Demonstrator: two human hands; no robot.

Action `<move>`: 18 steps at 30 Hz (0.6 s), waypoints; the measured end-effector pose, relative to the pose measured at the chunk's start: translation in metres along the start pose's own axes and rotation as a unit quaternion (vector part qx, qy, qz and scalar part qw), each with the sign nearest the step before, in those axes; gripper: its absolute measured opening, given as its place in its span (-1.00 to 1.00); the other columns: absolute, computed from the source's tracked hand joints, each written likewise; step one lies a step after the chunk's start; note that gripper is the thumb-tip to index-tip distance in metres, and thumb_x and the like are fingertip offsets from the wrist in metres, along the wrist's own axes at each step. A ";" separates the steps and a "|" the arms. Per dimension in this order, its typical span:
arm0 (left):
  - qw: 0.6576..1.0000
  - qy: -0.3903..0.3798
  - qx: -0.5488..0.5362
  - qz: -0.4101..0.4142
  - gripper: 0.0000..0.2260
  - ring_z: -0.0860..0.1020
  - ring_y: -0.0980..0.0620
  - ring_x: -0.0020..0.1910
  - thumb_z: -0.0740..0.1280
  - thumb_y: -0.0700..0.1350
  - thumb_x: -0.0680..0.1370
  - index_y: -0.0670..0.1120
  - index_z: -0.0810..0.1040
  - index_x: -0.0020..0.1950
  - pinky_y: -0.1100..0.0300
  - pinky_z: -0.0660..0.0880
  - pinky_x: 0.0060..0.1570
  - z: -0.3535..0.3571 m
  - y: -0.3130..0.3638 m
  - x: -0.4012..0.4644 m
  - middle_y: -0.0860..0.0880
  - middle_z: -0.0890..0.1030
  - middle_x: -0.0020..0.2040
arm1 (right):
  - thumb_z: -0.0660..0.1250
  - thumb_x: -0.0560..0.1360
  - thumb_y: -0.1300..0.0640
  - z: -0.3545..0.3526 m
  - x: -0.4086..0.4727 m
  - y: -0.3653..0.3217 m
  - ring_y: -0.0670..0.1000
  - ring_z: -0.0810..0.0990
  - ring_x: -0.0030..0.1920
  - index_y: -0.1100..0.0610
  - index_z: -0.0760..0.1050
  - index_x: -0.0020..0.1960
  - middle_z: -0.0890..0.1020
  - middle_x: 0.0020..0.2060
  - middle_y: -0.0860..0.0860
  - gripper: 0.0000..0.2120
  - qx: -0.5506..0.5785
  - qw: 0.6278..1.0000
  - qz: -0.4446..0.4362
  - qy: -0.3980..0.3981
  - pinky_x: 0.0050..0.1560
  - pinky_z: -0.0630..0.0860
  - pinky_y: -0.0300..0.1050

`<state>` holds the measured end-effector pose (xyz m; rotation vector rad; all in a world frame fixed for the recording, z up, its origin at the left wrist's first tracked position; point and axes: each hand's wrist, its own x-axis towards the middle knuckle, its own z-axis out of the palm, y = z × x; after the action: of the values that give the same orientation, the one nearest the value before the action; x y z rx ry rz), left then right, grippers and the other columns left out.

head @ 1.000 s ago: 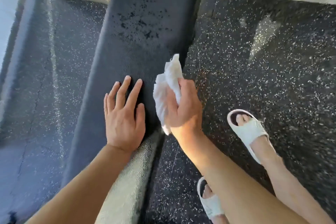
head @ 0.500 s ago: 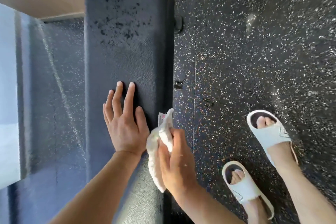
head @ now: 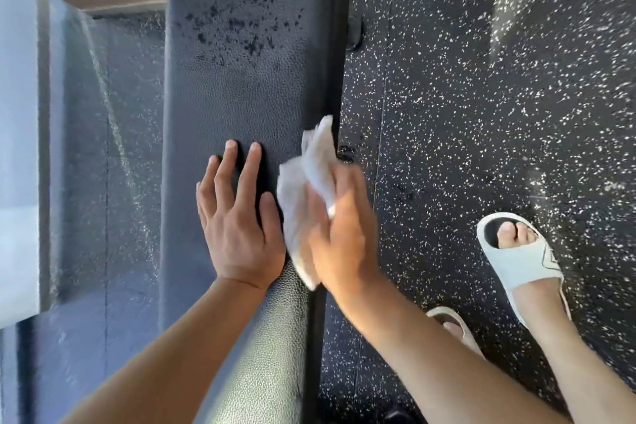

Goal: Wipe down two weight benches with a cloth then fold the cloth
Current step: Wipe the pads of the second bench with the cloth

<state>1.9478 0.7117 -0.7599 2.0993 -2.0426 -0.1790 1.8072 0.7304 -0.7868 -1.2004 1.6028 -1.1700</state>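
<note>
My left hand [head: 237, 227] lies flat, fingers straight, on the bench [head: 234, 96] while my right hand [head: 344, 234] grips the bunched white cloth [head: 306, 182] at its edge.

The bench pad [head: 237, 86] runs off the top and bottom edges of the frame, so neither end shows. The right hand [head: 339, 237] is smeared with blur, and its fingers are hidden behind the white cloth [head: 306, 189], whose edges are soft too. The left hand [head: 237, 220] covers part of the pad beneath it. At lower right, the right forearm hides most of one sandal [head: 454, 323]. Both legs are cut off by the right and bottom edges. The floor [head: 481, 113] at upper right is streaked.
</note>
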 end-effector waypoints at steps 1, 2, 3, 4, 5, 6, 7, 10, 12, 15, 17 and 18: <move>1.000 -0.001 0.002 -0.001 -0.50 0.22 -0.22 0.63 0.13 -0.02 0.68 -0.01 0.35 0.65 -0.24 0.18 0.58 0.000 0.000 0.000 -0.08 0.27 0.67 | 0.19 0.61 0.23 -0.004 -0.022 0.001 0.07 0.54 -0.11 0.15 0.42 0.31 0.47 0.01 0.03 -0.72 -0.009 1.000 -0.007 -0.027 -0.18 0.53 0.09; 1.000 -0.003 0.004 -0.003 -0.49 0.22 -0.22 0.63 0.13 -0.02 0.68 0.00 0.35 0.65 -0.25 0.18 0.58 0.001 -0.001 0.000 -0.07 0.26 0.68 | 0.22 0.61 0.22 -0.009 -0.041 0.002 0.06 0.54 -0.12 0.12 0.42 0.33 0.46 0.01 0.01 -0.70 -0.016 0.998 -0.010 -0.055 -0.19 0.54 0.06; 1.000 -0.006 0.008 -0.005 -0.48 0.21 -0.21 0.63 0.13 -0.02 0.67 0.01 0.34 0.65 -0.26 0.19 0.58 0.000 -0.001 0.000 -0.06 0.26 0.68 | 0.24 0.61 0.21 -0.013 -0.054 0.003 0.03 0.53 -0.12 0.08 0.42 0.33 0.46 0.01 0.00 -0.70 -0.023 0.996 -0.011 -0.082 -0.19 0.54 0.04; 1.000 -0.009 0.011 -0.006 -0.48 0.21 -0.21 0.64 0.12 -0.02 0.67 0.03 0.33 0.66 -0.27 0.19 0.57 0.000 -0.001 0.000 -0.05 0.25 0.68 | 0.25 0.60 0.20 -0.017 -0.062 0.004 0.01 0.52 -0.14 0.05 0.42 0.30 0.46 -0.01 -0.01 -0.72 -0.035 0.994 -0.010 -0.103 -0.20 0.54 0.03; 1.000 -0.010 0.014 -0.009 -0.48 0.21 -0.20 0.64 0.12 -0.01 0.66 0.04 0.32 0.66 -0.28 0.19 0.57 0.000 0.000 0.000 -0.05 0.25 0.68 | 0.25 0.59 0.18 -0.020 -0.061 0.004 0.00 0.52 -0.17 0.03 0.42 0.27 0.47 -0.03 -0.02 -0.74 -0.052 0.992 -0.010 -0.118 -0.23 0.54 0.04; 1.000 -0.011 0.017 -0.013 -0.48 0.21 -0.20 0.64 0.11 0.00 0.67 0.04 0.32 0.66 -0.29 0.19 0.56 -0.001 0.000 0.000 -0.04 0.25 0.68 | 0.26 0.58 0.16 -0.023 -0.053 0.003 0.01 0.52 -0.19 0.02 0.43 0.23 0.48 -0.04 -0.02 -0.77 -0.072 0.989 -0.014 -0.128 -0.27 0.54 0.05; 1.000 -0.013 0.019 -0.018 -0.48 0.21 -0.20 0.64 0.09 0.02 0.67 0.06 0.31 0.66 -0.29 0.18 0.56 -0.001 0.001 0.000 -0.02 0.24 0.68 | 0.26 0.58 0.14 -0.024 -0.040 0.000 0.03 0.53 -0.19 0.03 0.44 0.20 0.49 -0.04 -0.02 -0.79 -0.091 0.987 -0.025 -0.132 -0.30 0.54 0.04; 0.999 -0.026 0.020 -0.031 -0.48 0.18 -0.19 0.65 0.09 0.04 0.67 0.09 0.29 0.67 -0.28 0.15 0.57 -0.002 0.003 -0.001 0.01 0.21 0.69 | 0.25 0.53 0.10 -0.019 0.019 -0.017 0.08 0.53 -0.20 0.10 0.53 0.10 0.52 -0.07 0.02 -0.81 -0.143 0.981 -0.087 -0.101 -0.41 0.49 -0.03; 0.998 -0.041 0.024 -0.032 -0.49 0.17 -0.20 0.66 0.10 0.02 0.66 0.05 0.33 0.64 -0.30 0.14 0.57 -0.003 0.003 -0.001 0.00 0.21 0.69 | 0.25 0.55 0.07 -0.010 0.062 -0.032 0.12 0.52 -0.21 0.15 0.58 -0.01 0.53 -0.12 0.06 -0.80 -0.191 0.966 -0.152 -0.086 -0.45 0.43 -0.04; 0.998 -0.050 0.025 -0.035 -0.50 0.17 -0.22 0.66 0.11 0.01 0.65 -0.03 0.36 0.60 -0.28 0.09 0.60 -0.006 0.003 -0.001 -0.02 0.22 0.69 | 0.35 0.53 0.06 0.008 0.104 -0.052 0.10 0.52 -0.19 0.09 0.53 -0.08 0.54 -0.14 0.03 -0.90 -0.281 0.919 -0.244 -0.127 -0.41 0.29 -0.09; 0.998 -0.051 0.021 -0.034 -0.49 0.15 -0.21 0.67 0.12 0.02 0.64 -0.03 0.35 0.60 -0.26 0.05 0.62 -0.006 0.002 -0.001 -0.01 0.22 0.69 | 0.43 0.49 0.11 0.014 0.117 -0.057 0.07 0.52 -0.18 0.07 0.51 -0.08 0.54 -0.11 0.01 -0.89 -0.304 0.896 -0.277 -0.165 -0.39 0.25 -0.10; 0.998 -0.051 0.020 -0.032 -0.49 0.14 -0.20 0.68 0.14 0.03 0.64 -0.03 0.36 0.59 -0.26 0.04 0.63 -0.005 0.002 -0.001 -0.01 0.23 0.68 | 0.46 0.47 0.12 0.014 0.122 -0.057 0.06 0.53 -0.18 0.07 0.50 -0.08 0.55 -0.10 0.00 -0.87 -0.314 0.884 -0.297 -0.178 -0.40 0.25 -0.11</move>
<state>1.9474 0.7130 -0.7550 2.2249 -2.0508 -0.2632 1.8052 0.6026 -0.7435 -2.3041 1.3927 -0.6898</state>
